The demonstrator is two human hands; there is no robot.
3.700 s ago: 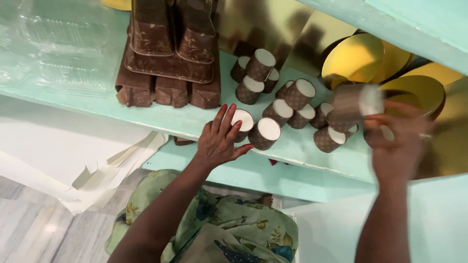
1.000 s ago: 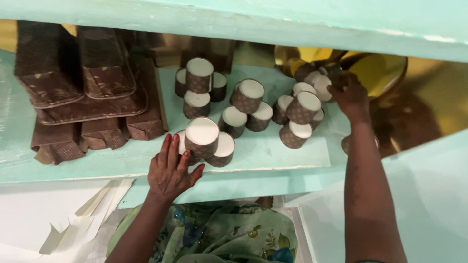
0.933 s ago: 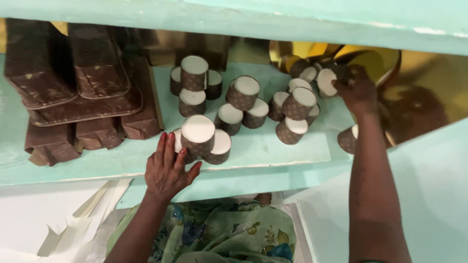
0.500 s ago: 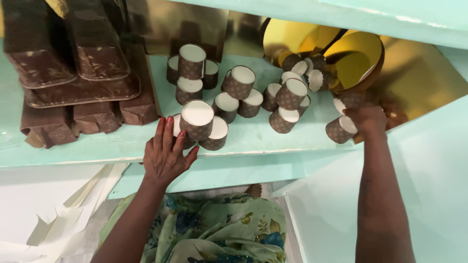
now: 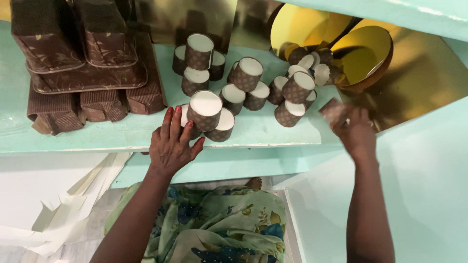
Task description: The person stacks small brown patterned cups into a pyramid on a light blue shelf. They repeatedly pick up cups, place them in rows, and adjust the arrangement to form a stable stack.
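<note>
Shelf, right hand gripping cup

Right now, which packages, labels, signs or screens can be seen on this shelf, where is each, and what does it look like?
No labels, signs or screens show.
Stacks of brown patterned paper loaf moulds: far left of the pale green shelf, rectangular, nested.
Brown paper baking cups with white insides: middle of the shelf, round, lying on their sides.
Left hand: flat against the nearest cups.
Right hand: holds one blurred brown cup.
Round gold cake boards: back right, leaning.
</note>
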